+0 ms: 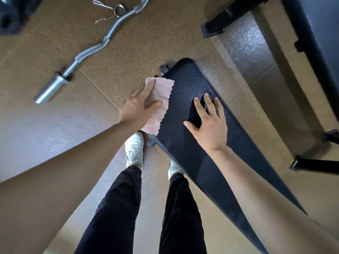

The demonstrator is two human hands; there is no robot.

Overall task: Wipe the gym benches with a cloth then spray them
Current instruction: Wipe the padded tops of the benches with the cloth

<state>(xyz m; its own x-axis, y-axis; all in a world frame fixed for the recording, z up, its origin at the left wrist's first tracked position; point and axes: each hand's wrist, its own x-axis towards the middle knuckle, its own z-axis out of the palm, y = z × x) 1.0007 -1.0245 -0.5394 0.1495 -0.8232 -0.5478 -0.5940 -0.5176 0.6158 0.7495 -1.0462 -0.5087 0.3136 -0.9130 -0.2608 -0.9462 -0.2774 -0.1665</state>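
A dark padded gym bench [185,85] runs from the upper middle down to the lower right. My left hand [136,109] presses a pink-and-white striped cloth [161,99] against the bench's left side edge, fingers spread over the cloth. My right hand [209,121] lies flat on top of the pad with fingers apart and holds nothing. No spray bottle is in view.
A curved silver barbell [88,52] lies on the brown floor at upper left, with spring clips [113,11] beside it. A second dark bench frame [311,52] stands at the right. A black weight plate [12,13] sits at the top left corner. My white shoes [134,149] stand beside the bench.
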